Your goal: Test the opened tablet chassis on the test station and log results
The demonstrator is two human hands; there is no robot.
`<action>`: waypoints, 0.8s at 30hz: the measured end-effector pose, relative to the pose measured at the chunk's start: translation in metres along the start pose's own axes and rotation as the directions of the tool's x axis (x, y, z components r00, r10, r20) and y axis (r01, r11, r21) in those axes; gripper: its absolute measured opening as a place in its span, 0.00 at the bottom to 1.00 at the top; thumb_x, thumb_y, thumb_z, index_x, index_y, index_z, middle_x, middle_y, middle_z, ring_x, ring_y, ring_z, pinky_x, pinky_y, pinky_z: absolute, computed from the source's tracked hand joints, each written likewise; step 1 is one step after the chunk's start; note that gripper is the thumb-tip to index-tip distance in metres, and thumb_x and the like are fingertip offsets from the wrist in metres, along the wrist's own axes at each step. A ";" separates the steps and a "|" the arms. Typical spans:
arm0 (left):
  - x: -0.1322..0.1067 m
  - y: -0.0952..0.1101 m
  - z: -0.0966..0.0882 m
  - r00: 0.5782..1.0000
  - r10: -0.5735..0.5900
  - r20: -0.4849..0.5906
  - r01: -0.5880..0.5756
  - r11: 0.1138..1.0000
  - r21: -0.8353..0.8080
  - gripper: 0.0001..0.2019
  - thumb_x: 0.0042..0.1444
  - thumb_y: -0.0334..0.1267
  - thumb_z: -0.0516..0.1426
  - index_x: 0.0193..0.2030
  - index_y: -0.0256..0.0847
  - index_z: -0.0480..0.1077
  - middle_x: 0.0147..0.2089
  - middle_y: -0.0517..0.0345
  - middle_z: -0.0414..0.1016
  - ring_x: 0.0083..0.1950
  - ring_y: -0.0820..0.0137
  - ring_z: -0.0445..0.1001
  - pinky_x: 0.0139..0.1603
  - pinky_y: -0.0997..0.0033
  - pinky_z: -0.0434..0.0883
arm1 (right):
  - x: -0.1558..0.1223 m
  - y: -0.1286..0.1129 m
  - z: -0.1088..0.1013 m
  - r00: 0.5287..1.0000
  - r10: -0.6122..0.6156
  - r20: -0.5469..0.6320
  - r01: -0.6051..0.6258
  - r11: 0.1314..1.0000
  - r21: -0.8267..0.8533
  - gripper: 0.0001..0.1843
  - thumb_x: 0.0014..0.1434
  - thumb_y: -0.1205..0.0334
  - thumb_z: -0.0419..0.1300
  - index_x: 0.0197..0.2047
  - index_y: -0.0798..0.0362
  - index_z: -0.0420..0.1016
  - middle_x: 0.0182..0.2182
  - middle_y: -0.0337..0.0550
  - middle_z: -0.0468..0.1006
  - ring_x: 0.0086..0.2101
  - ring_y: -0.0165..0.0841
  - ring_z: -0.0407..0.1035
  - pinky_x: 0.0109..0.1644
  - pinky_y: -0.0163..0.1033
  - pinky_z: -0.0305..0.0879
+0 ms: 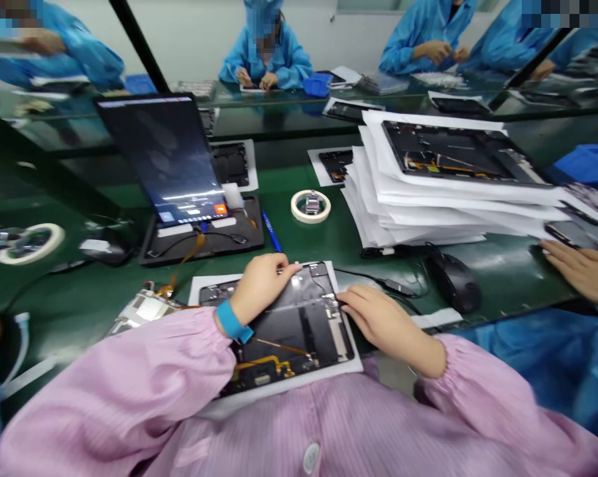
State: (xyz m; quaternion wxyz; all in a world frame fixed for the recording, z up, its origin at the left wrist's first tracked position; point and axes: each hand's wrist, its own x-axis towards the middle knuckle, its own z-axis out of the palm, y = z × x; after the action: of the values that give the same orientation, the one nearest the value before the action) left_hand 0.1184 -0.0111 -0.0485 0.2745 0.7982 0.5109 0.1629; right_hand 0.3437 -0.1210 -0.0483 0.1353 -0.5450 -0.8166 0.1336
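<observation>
In front of me an opened tablet housing [284,331] lies on a white sheet [361,364], with orange flex cables and small metal parts showing inside. My left hand [262,281], a blue band at its wrist, reaches across to the far edge of the housing. Its fingers are bent together there, and what they pinch is too small to make out. At the right edge, my right hand [378,318] has its fingertips closed on the housing's side near the upper corner. Part of the housing's left side is hidden by my left arm.
A lit tablet screen [170,159] leans in a black tray [204,248]. A blue pen [272,232], tape roll [310,207], mouse [453,281] and paper stack with housings [458,152] surround the work. A co-worker's hand [585,271] rests at right; several people sit beyond.
</observation>
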 end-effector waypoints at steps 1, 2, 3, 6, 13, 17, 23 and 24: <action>0.000 0.003 0.001 1.000 -0.010 -0.005 0.010 1.000 -0.003 0.19 0.60 0.50 0.53 0.26 0.39 0.70 0.27 0.57 0.73 0.30 0.69 0.68 0.31 0.70 0.58 | -0.001 0.003 -0.001 1.000 -0.004 -0.017 0.003 0.999 -0.033 0.13 0.66 0.66 0.48 0.45 0.52 0.73 0.36 0.46 0.74 0.38 0.37 0.69 0.43 0.45 0.68; 0.001 0.005 0.002 1.000 -0.013 -0.004 0.013 1.000 -0.006 0.19 0.61 0.50 0.52 0.26 0.39 0.71 0.27 0.57 0.73 0.30 0.69 0.69 0.31 0.69 0.59 | -0.002 0.007 0.000 0.999 -0.014 -0.036 0.012 0.998 -0.059 0.13 0.66 0.66 0.48 0.45 0.51 0.72 0.37 0.46 0.74 0.38 0.38 0.69 0.43 0.44 0.68; 0.001 0.007 0.004 1.000 -0.009 -0.001 0.009 1.000 -0.006 0.18 0.61 0.49 0.52 0.27 0.39 0.70 0.27 0.57 0.73 0.31 0.69 0.69 0.32 0.69 0.60 | -0.003 0.011 0.001 0.998 -0.033 -0.056 0.028 0.996 -0.082 0.13 0.66 0.65 0.47 0.45 0.51 0.72 0.38 0.47 0.74 0.39 0.38 0.70 0.43 0.45 0.68; 0.002 0.009 0.005 0.993 0.087 -0.076 -0.081 0.994 0.073 0.13 0.60 0.46 0.55 0.32 0.39 0.70 0.34 0.54 0.73 0.38 0.66 0.70 0.38 0.67 0.64 | -0.001 0.023 0.008 0.986 -0.128 -0.105 0.115 0.986 -0.123 0.12 0.65 0.64 0.47 0.45 0.51 0.71 0.40 0.48 0.75 0.39 0.38 0.71 0.42 0.44 0.69; -0.010 0.009 0.000 0.969 0.244 -0.039 -0.230 0.949 0.215 0.09 0.61 0.42 0.55 0.33 0.40 0.68 0.37 0.53 0.71 0.42 0.64 0.67 0.41 0.65 0.66 | -0.001 0.022 0.011 0.976 -0.193 -0.102 0.189 0.981 -0.047 0.14 0.66 0.65 0.48 0.48 0.51 0.73 0.35 0.45 0.76 0.36 0.34 0.72 0.39 0.39 0.69; -0.010 0.005 0.001 0.972 0.233 0.026 -0.233 0.943 0.236 0.07 0.62 0.38 0.52 0.38 0.38 0.69 0.40 0.51 0.73 0.43 0.63 0.67 0.45 0.63 0.65 | 0.000 0.016 0.001 0.986 -0.168 -0.021 0.167 0.986 -0.027 0.16 0.66 0.60 0.50 0.51 0.52 0.74 0.33 0.45 0.76 0.35 0.36 0.71 0.39 0.40 0.68; -0.006 -0.004 0.005 0.969 0.222 0.104 -0.242 0.936 0.256 0.11 0.64 0.37 0.48 0.38 0.37 0.69 0.38 0.50 0.74 0.42 0.61 0.68 0.46 0.61 0.65 | -0.008 0.021 0.000 0.998 -0.053 -0.035 0.058 0.985 0.161 0.17 0.66 0.57 0.52 0.55 0.51 0.70 0.36 0.45 0.76 0.38 0.35 0.71 0.43 0.42 0.69; -0.007 -0.004 0.004 0.969 0.225 0.102 -0.244 0.936 0.255 0.12 0.65 0.38 0.47 0.38 0.37 0.69 0.38 0.50 0.74 0.42 0.61 0.68 0.47 0.61 0.65 | -0.010 0.022 0.001 0.997 -0.031 -0.070 0.044 0.980 0.194 0.14 0.66 0.59 0.51 0.51 0.51 0.72 0.38 0.45 0.77 0.39 0.35 0.72 0.44 0.42 0.69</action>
State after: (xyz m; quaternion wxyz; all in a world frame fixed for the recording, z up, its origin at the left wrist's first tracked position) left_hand 0.1152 -0.0172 -0.0541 0.1615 0.8883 0.4191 0.0961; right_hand 0.3662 -0.1225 -0.0578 0.2179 -0.5177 -0.8048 0.1920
